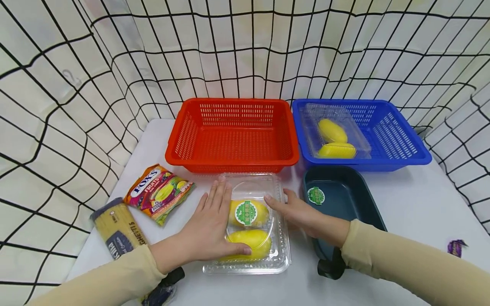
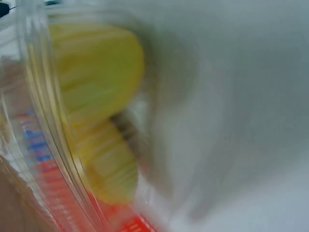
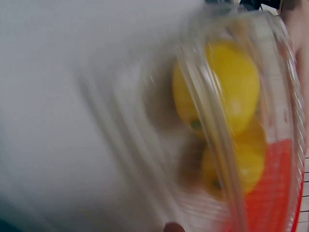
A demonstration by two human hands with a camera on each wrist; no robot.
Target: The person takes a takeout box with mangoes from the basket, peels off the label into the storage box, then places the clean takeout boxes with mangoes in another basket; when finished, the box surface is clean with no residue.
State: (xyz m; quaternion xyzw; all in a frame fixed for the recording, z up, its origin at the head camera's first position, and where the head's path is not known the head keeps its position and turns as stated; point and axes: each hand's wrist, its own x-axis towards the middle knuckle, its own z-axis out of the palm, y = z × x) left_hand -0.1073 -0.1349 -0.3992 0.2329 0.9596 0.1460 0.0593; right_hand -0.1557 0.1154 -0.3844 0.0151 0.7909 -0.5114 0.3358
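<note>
A clear plastic clamshell box [image 1: 258,265] with two yellow mango-like fruits [image 1: 249,244] inside is in the middle of the table, before the red basket. A round green sticker [image 1: 246,213] shows over the upper fruit. My left hand [image 1: 208,231] lies spread along the box's left side, fingers straight, its thumb reaching over the lower fruit. At the right side my right hand [image 1: 302,214] grips the box, thumb on the lid and fingers partly hidden at the edge. Both wrist views are blurred; the fruits [image 2: 96,72] and the box wall [image 3: 212,111] show through clear plastic.
Behind stand a red basket [image 1: 231,162] and a blue basket [image 1: 398,161] with another clear fruit box [image 1: 360,144] in it. A dark green tray [image 1: 356,199] is at right, a purple wrapped candy [image 1: 455,247] beyond. Left lie a candy bag [image 1: 158,193] and spaghetti pack [image 1: 118,225].
</note>
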